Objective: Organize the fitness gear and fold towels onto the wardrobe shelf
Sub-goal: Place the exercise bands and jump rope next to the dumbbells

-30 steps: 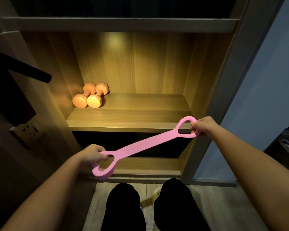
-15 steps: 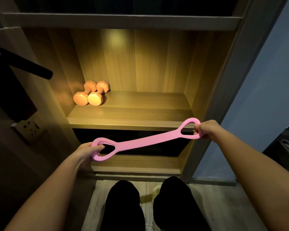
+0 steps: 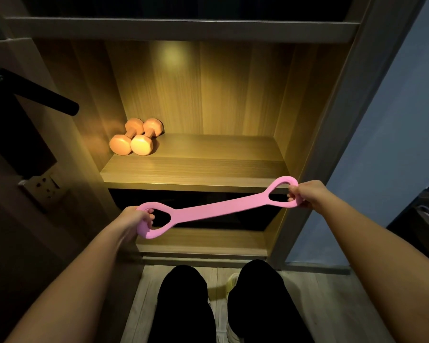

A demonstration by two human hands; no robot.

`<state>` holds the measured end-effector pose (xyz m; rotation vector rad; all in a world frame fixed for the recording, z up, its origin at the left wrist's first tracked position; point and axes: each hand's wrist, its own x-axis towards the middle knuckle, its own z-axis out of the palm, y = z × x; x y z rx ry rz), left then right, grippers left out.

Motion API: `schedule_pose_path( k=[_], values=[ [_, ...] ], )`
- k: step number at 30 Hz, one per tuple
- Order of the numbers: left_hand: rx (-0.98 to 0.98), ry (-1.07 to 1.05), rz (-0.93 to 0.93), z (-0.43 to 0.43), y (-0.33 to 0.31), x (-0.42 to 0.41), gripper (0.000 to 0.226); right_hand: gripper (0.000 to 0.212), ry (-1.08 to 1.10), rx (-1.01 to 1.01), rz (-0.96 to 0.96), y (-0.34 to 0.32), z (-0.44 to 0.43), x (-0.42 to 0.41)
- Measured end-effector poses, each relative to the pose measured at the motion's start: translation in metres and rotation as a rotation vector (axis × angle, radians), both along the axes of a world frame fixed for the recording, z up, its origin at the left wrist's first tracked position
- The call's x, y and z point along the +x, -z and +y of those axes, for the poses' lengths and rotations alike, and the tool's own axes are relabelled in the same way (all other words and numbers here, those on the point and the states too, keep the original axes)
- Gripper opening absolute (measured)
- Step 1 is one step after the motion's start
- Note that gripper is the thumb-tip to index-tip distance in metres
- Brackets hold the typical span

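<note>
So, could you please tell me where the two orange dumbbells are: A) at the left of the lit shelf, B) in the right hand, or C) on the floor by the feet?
A: the orange dumbbells lie side by side at the left of the lit shelf; the left hand and right hand grip the pink band.

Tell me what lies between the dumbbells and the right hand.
Only bare shelf, in the head view, from the dumbbells up to the band loop the right hand grips.

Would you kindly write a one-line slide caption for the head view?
The left hand and right hand hold a pink band before a lit shelf bearing two dumbbells.
</note>
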<state>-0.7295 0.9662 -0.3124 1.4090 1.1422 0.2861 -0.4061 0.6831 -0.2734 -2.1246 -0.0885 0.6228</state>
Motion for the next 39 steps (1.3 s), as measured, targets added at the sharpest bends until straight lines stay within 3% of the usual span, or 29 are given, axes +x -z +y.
schedule_pose_path(
  k=[13,22,30,35,39],
  values=[
    [0.080,0.031,0.056,0.001,-0.004,-0.010,0.022,0.014,0.018,0.019,0.022,0.004,-0.005,-0.008],
    [-0.036,-0.081,0.089,-0.016,-0.012,-0.004,0.030,0.019,0.013,0.108,0.056,0.010,0.001,-0.027],
    [-0.170,-0.068,-0.035,-0.063,-0.040,0.032,0.007,0.018,-0.184,0.183,0.065,-0.009,0.025,-0.085],
    [-0.191,-0.027,-0.120,-0.088,-0.044,0.047,0.027,0.019,-0.340,0.200,0.059,-0.017,0.034,-0.116],
    [-0.200,-0.022,-0.172,-0.107,-0.047,0.055,0.016,0.018,-0.426,0.203,0.022,-0.019,0.037,-0.135]
  ],
)
